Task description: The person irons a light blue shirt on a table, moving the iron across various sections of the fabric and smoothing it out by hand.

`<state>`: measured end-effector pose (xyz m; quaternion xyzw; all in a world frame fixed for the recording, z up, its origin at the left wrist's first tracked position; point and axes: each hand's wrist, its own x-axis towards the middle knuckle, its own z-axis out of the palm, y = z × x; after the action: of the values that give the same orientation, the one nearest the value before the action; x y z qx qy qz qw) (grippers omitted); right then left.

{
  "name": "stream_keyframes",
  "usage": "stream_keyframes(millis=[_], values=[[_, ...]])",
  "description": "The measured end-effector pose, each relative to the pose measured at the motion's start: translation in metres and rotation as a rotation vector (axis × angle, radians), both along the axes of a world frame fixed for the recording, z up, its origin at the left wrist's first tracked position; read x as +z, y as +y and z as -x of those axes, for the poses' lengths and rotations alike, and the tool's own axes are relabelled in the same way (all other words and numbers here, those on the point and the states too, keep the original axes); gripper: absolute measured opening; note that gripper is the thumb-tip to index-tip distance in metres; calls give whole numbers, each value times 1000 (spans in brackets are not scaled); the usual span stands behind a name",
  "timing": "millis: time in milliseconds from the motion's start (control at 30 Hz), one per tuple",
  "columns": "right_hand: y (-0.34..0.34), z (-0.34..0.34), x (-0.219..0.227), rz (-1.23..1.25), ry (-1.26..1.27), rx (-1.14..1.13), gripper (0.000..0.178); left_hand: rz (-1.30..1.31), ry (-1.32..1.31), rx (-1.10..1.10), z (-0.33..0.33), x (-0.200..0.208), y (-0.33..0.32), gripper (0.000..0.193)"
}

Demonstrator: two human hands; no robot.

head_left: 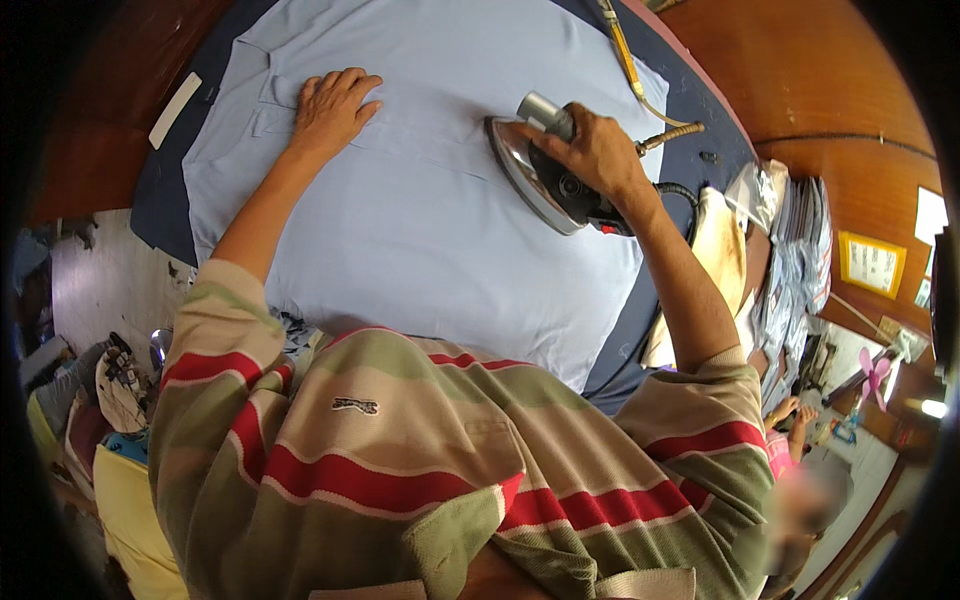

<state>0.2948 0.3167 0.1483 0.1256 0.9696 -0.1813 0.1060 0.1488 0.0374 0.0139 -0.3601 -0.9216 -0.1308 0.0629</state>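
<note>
A light blue shirt (pixel 400 230) lies spread over a dark blue padded ironing table (pixel 675 95). My left hand (pixel 333 112) rests flat on the shirt near its upper left, fingers outstretched, beside a pocket or flap detail. In my right hand (pixel 597 158) is a steam iron (pixel 530 165), gripped by its handle, with its metal soleplate on the fabric right of centre. My fingers hide part of the handle. A brown hose (pixel 670 135) and a black cord (pixel 680 190) run from the iron toward the right.
A yellow tube (pixel 625 50) hangs at the far right of the table. Folded striped shirts (pixel 800 240) and cream cloth (pixel 715 250) are stacked at right. A white strip (pixel 175 110) lies at the left edge. Another person (pixel 790 440) is at lower right, near a pink fan (pixel 875 377).
</note>
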Motion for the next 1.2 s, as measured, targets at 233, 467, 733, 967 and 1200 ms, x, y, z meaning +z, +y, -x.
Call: stream_keyframes(millis=[233, 467, 733, 967, 1200], values=[[-23, -2, 4, 0, -65, 298, 46, -177, -125, 53, 14, -11, -10, 12], [-39, 9, 2, -25, -82, 464, 46, -243, -71, 42, 21, -16, -10, 16], [-44, 28, -5, -29, -26, 395, 45, -166, 88, 159, 24, -31, -84, 28], [-62, 47, -2, 14, 5, 385, 42, -151, -14, 48, 18, -14, -117, 30], [-83, 65, 1, 52, -38, 415, 43, -132, -20, -39, 23, -12, -125, 13]])
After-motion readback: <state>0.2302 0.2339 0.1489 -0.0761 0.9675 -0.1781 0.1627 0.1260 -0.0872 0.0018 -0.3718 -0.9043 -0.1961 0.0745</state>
